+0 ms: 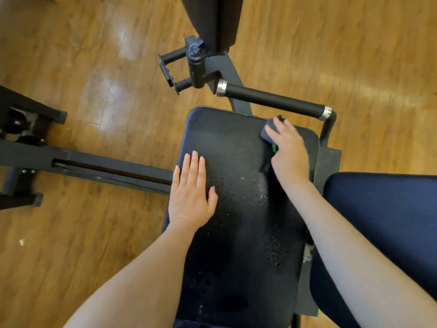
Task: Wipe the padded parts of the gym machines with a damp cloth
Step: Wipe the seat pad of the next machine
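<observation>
The left hand (191,192) lies flat with straight fingers on the seat pad (238,209) to steady it, while the right hand (287,152) grips the dark cloth (269,131) to wipe its far corner

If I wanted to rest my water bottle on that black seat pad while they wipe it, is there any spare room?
The near half of the seat pad, between the two forearms, is bare, though speckled with droplets. A narrower free strip lies at the far left corner, beyond the left hand. The far right corner is crowded: the right hand presses the cloth there, beside the handlebar.
</observation>
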The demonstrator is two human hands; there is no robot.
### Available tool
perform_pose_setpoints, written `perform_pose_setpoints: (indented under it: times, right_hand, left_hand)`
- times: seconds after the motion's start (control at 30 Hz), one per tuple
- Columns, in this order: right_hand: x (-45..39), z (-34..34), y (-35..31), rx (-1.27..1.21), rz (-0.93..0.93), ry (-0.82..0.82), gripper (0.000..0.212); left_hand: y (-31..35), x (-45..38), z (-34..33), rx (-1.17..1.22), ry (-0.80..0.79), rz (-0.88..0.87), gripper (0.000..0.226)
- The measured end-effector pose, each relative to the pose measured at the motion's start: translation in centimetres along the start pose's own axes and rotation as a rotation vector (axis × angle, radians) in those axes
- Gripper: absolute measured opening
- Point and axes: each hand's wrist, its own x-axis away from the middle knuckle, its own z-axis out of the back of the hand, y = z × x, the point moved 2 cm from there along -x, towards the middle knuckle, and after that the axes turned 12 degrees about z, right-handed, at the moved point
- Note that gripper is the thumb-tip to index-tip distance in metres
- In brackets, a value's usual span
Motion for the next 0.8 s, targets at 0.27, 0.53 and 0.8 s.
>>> perform_pose_setpoints:
  times: [0.27,0.53,0.8]
  right_hand:
    - [3.0,1.1,3.0,-0.090,-0.178,0.106,0.053]
    - [-3.2,-2.4,-9.9,0.069,0.525,-0.168,0.054]
    - [-1.6,-1.3,-5.6,0.229,0.560,-0.347,0.057]
  left_hand:
    - [0.0,-0.1,-0.2,-0.009,0.017,0.010,0.068]
    - [0.0,0.0,-0.2,-0.019,-0.007,0.021,0.071]
    - [0.0,-0.1,-0.1,0.014,-0.052,0.024,0.073]
